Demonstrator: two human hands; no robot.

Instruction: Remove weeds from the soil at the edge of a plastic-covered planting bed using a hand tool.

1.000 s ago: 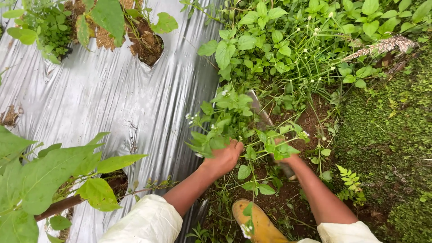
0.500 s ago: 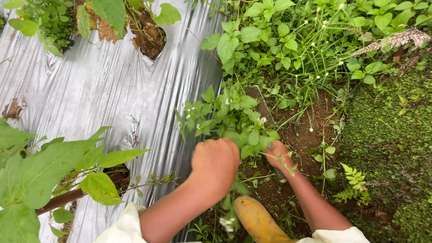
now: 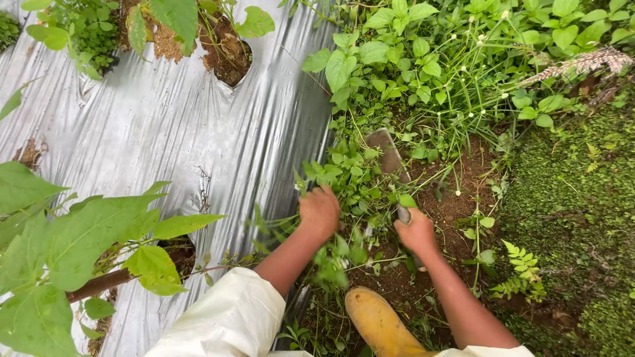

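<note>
While gripped: weeds (image 3: 344,175) in left hand (image 3: 319,210)

Two hands (image 3: 320,210) – one blade (image 3: 389,160) – one boot (image 3: 380,324).

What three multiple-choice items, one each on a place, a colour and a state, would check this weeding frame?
1. Where is the blade of the tool?
A. on the silver sheet
B. among the weeds beside the sheet
C. on the moss

2. What colour is the boot?
A. yellow
B. black
C. red

3. What is the left hand doing?
A. resting flat on the sheet
B. hanging free
C. gripping a clump of weeds

B: the blade lies in greenery right of the silver sheet.
A: the toe shows yellow between the arms.
C: its fingers close round the stems, while the right hand holds the tool's handle.
</note>
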